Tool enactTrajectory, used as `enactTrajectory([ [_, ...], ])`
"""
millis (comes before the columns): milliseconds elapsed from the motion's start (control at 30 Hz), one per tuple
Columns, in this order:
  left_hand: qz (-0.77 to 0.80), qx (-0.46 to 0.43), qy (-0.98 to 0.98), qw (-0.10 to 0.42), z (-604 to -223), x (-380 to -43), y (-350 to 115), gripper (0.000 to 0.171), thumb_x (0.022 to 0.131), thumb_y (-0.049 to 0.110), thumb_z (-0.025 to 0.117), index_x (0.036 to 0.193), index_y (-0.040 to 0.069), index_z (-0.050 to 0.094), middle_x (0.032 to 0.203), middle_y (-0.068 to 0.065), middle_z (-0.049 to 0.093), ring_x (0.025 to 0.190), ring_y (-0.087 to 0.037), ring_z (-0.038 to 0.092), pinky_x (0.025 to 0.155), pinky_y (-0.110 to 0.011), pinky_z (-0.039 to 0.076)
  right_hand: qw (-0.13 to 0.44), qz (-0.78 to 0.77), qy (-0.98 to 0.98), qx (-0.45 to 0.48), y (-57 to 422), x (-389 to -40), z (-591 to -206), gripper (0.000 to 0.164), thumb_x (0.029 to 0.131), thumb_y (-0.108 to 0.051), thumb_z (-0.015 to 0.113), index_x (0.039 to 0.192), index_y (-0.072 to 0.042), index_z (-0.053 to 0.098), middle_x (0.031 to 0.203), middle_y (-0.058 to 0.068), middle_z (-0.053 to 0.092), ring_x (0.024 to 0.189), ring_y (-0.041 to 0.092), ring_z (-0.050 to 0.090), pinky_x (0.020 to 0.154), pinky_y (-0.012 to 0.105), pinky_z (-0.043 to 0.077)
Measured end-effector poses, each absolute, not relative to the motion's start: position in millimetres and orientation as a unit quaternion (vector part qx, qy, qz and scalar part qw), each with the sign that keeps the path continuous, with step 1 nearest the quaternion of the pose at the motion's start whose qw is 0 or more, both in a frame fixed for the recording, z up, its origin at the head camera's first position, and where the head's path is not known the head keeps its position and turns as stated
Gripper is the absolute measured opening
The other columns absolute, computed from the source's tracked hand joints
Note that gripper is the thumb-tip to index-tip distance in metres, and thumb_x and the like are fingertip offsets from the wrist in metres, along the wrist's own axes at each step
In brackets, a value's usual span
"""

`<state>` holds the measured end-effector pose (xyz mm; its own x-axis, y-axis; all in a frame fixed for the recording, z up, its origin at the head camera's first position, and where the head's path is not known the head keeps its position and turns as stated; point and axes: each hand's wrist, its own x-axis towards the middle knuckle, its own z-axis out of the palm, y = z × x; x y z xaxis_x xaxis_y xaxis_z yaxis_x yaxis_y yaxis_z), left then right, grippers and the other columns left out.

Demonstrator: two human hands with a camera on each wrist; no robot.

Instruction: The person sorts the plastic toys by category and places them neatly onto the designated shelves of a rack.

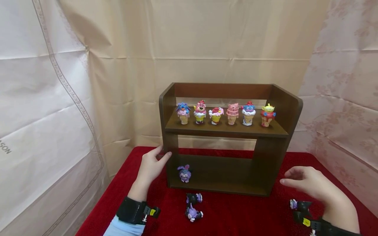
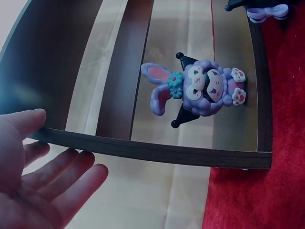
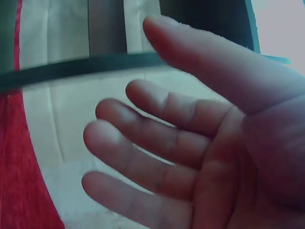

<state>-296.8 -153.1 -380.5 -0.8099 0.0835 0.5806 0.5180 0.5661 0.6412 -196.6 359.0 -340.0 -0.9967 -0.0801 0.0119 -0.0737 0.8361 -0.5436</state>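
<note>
A dark brown two-tier shelf (image 1: 227,132) stands on a red cloth. My left hand (image 1: 152,165) is at its left side panel, thumb toward the front edge and loose fingers along the outside. Off the shelf's right side, my right hand (image 1: 310,182) hovers with bent, relaxed fingers and nothing in them. On the lower tier, at the left end, sits a purple figurine (image 2: 209,88) with rabbit ears and blue flowers. Several ice-cream-cone figurines line the upper tier, from a blue-and-pink one (image 1: 183,113) at left to a green-headed one (image 1: 267,115) at right.
Two black-and-purple figurines, one farther (image 1: 193,198) and one nearer (image 1: 193,213), lie on the red cloth (image 1: 236,216) in front of the shelf. Another dark-and-purple figurine (image 1: 301,206) lies by the right wrist. Beige curtains (image 1: 221,39) hang behind.
</note>
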Motion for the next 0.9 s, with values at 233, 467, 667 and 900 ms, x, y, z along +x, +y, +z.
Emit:
enactTrajectory([
  [233,-0.420,-0.193,-0.847,0.263,-379.7,-299.4,-152.0,0.037,0.090,0.032,0.067,0.126,0.024,0.063,0.107,0.001,0.069,0.084,-0.008,0.062,0.065,-0.032,0.058,0.029,-0.297,0.954,0.031,385.3,-195.5,-347.6,0.060,0.078,-0.052,0.074,0.106,0.001,0.063,0.094,0.009,0.067,0.079,0.022,0.062,0.068,0.042,0.057],
  [467,-0.450,-0.178,-0.838,0.250,-382.5,-302.7,-152.3,0.041,0.089,0.033,0.069,0.127,0.019,0.063,0.109,-0.002,0.068,0.084,-0.009,0.063,0.066,-0.033,0.058,0.060,-0.324,0.940,0.084,402.8,-198.1,-356.6,0.069,0.073,-0.055,0.076,0.103,0.006,0.062,0.085,0.008,0.066,0.072,0.020,0.063,0.064,0.038,0.059],
  [667,-0.455,-0.174,-0.837,0.249,-385.5,-300.9,-156.5,0.044,0.089,0.034,0.068,0.129,0.018,0.061,0.111,-0.002,0.068,0.085,-0.011,0.063,0.067,-0.033,0.058,0.084,-0.348,0.928,0.101,412.5,-200.1,-368.8,0.067,0.075,-0.050,0.076,0.102,0.009,0.061,0.085,0.009,0.066,0.071,0.020,0.062,0.063,0.037,0.059],
  [900,-0.457,-0.171,-0.840,0.236,-387.4,-299.9,-157.5,0.047,0.089,0.039,0.067,0.130,0.018,0.060,0.111,-0.001,0.067,0.085,-0.014,0.062,0.066,-0.032,0.058,0.110,-0.366,0.918,0.111,422.1,-195.1,-380.1,0.063,0.079,-0.046,0.075,0.101,0.012,0.061,0.082,0.008,0.066,0.070,0.020,0.060,0.065,0.041,0.059],
])
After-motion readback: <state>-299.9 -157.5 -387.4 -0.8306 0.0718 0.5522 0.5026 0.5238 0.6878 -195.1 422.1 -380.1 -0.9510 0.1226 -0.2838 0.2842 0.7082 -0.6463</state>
